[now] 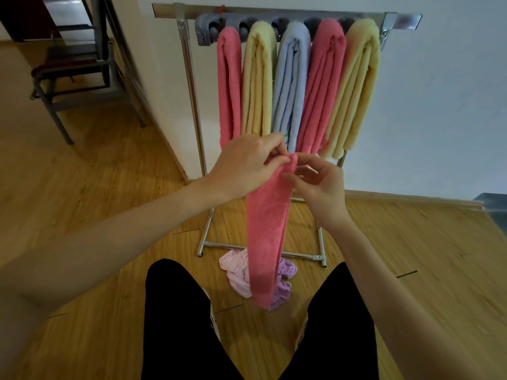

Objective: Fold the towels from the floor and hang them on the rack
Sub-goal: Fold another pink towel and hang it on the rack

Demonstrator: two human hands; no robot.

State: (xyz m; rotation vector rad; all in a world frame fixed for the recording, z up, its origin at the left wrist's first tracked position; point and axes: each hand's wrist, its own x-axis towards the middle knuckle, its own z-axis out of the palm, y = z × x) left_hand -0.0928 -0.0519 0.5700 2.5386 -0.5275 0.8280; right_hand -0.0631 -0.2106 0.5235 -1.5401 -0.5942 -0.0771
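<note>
Head view: hands (pixel 248 167) on pink towel (pixel 267 242)

text: I read none | labels: I see none on towels (pixel 288 78) or rack (pixel 274 10) | numbers, signs: I find none

**Rack bar fully occupied; floor access partly blocked**

Five folded terry towels (pixel 296 83) hang touching along the silver metal rack (pixel 192 86), leaving bare bar only at its ends. Crumpled pink and lilac cloths (pixel 236 272) lie against the rack's base rail.
</note>
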